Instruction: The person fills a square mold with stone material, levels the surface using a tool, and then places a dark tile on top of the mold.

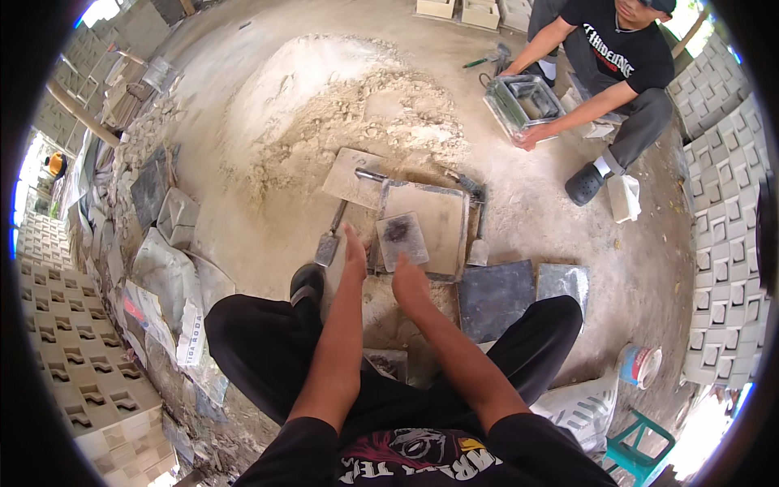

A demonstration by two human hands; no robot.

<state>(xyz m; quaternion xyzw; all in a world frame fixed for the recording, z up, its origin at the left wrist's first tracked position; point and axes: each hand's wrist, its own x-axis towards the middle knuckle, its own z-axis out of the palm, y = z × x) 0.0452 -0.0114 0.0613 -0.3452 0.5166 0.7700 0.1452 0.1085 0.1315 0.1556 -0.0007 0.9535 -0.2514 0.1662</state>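
Observation:
A square frame mould [468, 223] with metal bars lies on the ground before me, filled with pale, level material. Over its left half is a small square grey plate [403, 235] with a dark smudge in the middle. My right hand [411, 286] is closed at the plate's near edge; its fingertips are partly hidden. Held edge-on beside the mould's left side, my left hand [355, 256] is empty, fingers stretched out. A metal bar with a block-shaped end [327, 247] lies just left of it. Beyond the mould's upper left corner rests a flat pale board [347, 174].
A heap of pale powder [324, 89] spreads beyond the mould. Dark square sheets [497, 299] lie to the right. At the far right a crouching person [618, 57] holds a rectangular metal mould [523, 105]. Stacked blocks [81, 341], sacks [169, 272] and a green stool [641, 446] stand around.

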